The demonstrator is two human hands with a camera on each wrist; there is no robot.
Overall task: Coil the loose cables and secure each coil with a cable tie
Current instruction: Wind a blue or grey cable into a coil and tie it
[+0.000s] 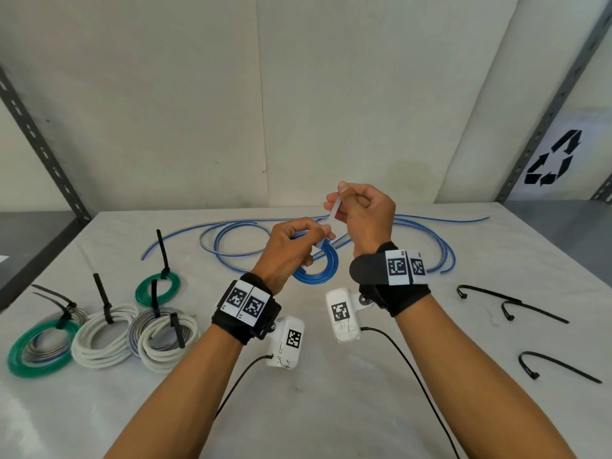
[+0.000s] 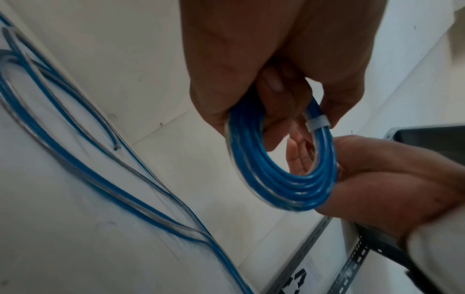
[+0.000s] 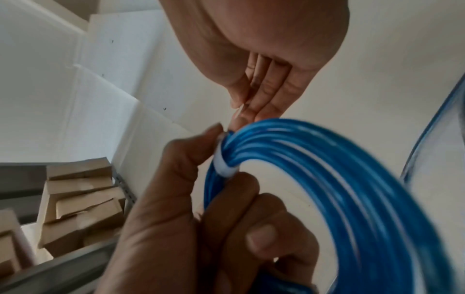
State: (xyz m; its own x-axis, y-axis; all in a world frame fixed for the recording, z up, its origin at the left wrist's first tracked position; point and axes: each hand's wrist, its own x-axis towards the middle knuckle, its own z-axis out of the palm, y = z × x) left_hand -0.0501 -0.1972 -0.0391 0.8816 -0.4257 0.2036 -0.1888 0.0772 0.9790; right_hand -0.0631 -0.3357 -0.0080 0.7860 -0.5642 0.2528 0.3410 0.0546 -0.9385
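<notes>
A blue cable coil point(image 1: 319, 265) is held a little above the table by my left hand point(image 1: 291, 250), whose fingers curl round its top. A white cable tie point(image 1: 335, 212) is looped round the coil point(image 2: 284, 169); the band point(image 2: 317, 124) shows beside my left fingertips. My right hand point(image 1: 359, 213) is raised above the coil and pinches the tie's free tail between thumb and fingers. In the right wrist view the white tie point(image 3: 224, 165) wraps the blue coil point(image 3: 339, 179) next to my left thumb. Loose blue and clear cables point(image 1: 238, 236) lie behind on the table.
Several tied coils, green point(image 1: 158, 289), white point(image 1: 102, 336) and grey-white point(image 1: 165, 336), sit at the left with black ties. Three spare black cable ties point(image 1: 510, 301) point(image 1: 559, 366) lie at the right. A white wall stands behind the table point(image 1: 364, 392); metal shelf posts flank it.
</notes>
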